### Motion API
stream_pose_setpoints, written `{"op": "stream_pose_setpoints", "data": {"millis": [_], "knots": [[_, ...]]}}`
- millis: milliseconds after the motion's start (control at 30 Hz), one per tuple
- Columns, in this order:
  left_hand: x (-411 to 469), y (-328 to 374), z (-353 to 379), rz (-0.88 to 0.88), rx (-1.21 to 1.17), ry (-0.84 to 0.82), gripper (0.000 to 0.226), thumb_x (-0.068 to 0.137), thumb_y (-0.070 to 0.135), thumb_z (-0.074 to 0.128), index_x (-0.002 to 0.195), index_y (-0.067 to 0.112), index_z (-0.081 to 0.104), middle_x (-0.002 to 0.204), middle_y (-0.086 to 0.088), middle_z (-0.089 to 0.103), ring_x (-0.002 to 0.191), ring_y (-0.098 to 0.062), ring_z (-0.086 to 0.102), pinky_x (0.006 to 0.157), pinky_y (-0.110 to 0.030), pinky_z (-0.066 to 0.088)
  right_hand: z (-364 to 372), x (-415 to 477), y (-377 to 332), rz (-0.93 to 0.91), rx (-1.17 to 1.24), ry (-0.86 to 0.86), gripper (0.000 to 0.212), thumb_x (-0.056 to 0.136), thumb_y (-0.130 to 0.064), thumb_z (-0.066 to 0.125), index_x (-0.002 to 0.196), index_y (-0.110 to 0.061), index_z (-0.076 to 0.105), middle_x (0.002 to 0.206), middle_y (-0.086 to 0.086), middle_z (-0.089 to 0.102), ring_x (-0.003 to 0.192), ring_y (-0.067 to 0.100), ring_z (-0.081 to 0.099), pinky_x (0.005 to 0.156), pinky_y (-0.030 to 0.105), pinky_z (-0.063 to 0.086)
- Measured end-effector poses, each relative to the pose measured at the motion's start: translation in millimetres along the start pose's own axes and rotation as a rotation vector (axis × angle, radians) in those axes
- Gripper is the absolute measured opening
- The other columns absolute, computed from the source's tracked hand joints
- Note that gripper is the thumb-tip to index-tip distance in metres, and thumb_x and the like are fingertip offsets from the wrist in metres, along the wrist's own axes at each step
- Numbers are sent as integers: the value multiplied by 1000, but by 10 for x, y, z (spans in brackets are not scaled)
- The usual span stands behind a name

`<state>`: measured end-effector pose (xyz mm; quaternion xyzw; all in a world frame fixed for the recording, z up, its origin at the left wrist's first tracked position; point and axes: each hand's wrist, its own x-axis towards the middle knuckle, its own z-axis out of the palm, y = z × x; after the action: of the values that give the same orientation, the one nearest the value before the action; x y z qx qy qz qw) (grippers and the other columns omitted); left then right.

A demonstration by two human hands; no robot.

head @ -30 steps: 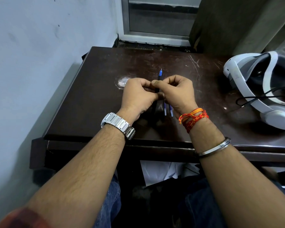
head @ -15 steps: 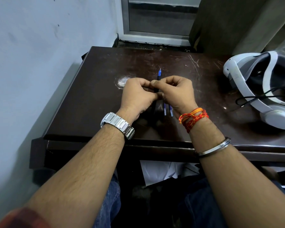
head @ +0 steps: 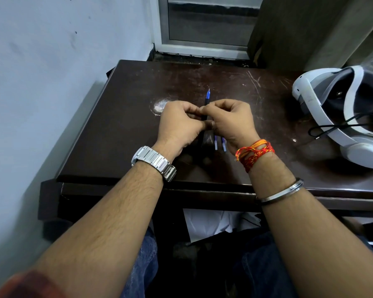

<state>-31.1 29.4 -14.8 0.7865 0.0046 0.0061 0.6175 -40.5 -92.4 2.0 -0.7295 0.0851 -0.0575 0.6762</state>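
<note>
Where the left hand (head: 179,123) and the right hand (head: 230,119) meet at the centre of the frame, a dark pen (head: 207,97) is gripped between their curled fingers, its blue tip pointed toward the top of the frame. Most of the barrel is hidden by the knuckles. Two small blue pieces (head: 216,145) are seen lying on the dark table (head: 116,136) just below the right hand. A white headset (head: 332,117) with a black cable (head: 332,127) is set at the right edge of the frame.
</note>
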Motion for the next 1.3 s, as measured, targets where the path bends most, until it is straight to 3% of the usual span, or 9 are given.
{"op": "stream_pose_setpoints", "data": {"millis": [133, 267, 367, 600, 800, 967, 1033, 1200, 1300], "knots": [[3, -7, 14, 28, 41, 10, 28, 61, 14, 95, 72, 25, 72, 62, 6, 74, 65, -10, 74, 68, -38, 65, -17, 31, 38, 3, 15, 51, 17, 71, -10, 82, 61, -13, 69, 65, 7, 71, 69, 24, 73, 62, 35, 60], [9, -7, 2, 32, 43, 42, 30, 58, 19, 97, 74, 24, 71, 66, 3, 74, 68, -12, 74, 71, -42, 65, -63, 23, -16, -15, -10, 23, 29, 69, -37, 86, 62, -16, 69, 56, 0, 64, 49, 8, 60, 45, 20, 46], [15, -8, -16, 14, 52, 66, 33, 57, 21, 98, 74, 23, 70, 68, 4, 73, 66, -12, 73, 69, -39, 65, -171, 105, -56, 121, 3, 125, 42, 69, -55, 76, 65, -14, 68, 52, -5, 55, 40, 7, 47, 42, 24, 38], [21, -8, -13, -20, 71, 62, 32, 59, 21, 98, 74, 24, 70, 63, 7, 74, 61, -6, 72, 58, -25, 57, -437, 193, 82, 162, -563, 244, 27, 78, -36, 75, 56, -24, 64, 60, -12, 62, 54, -2, 55, 43, 15, 36], [12, -19, -21, -37, 68, 31, 30, 61, 17, 97, 72, 21, 69, 54, 12, 70, 54, -2, 69, 52, -24, 57, -419, 245, 133, 172, -694, 198, 21, 80, -31, 76, 86, -11, 77, 92, 8, 74, 93, 21, 69, 84, 34, 58], [24, -35, -17, -43, 65, 14, 32, 60, 17, 97, 72, 22, 67, 53, 13, 69, 53, -1, 69, 52, -24, 56, -391, 285, 151, 196, -756, 185, 25, 83, -25, 74, 97, -4, 74, 94, 11, 72, 80, 19, 66, 62, 26, 50], [28, -43, -11, -47, 60, 6, 34, 59, 16, 97, 71, 22, 66, 51, 14, 68, 52, -1, 67, 52, -25, 56, -386, 282, 150, 214, -739, 214, 28, 84, -25, 73, 100, -3, 72, 98, 12, 71, 84, 21, 67, 64, 28, 51], [27, -44, -4, -68, 50, -35, 34, 62, 13, 96, 72, 20, 64, 49, 15, 67, 47, -6, 63, 51, -31, 58, -349, 262, 115, 130, -659, 355, 20, 85, -23, 61, 73, -7, 61, 62, 0, 54, 68, 21, 58, 60, 27, 47], [14, -32, -4, -72, 58, -39, 34, 62, 13, 96, 72, 19, 64, 49, 13, 67, 54, -14, 66, 55, -40, 61, -324, 229, 88, 81, -573, 382, 31, 85, -24, 60, 56, -15, 54, 59, -2, 54, 69, 20, 58, 70, 29, 51]]}}
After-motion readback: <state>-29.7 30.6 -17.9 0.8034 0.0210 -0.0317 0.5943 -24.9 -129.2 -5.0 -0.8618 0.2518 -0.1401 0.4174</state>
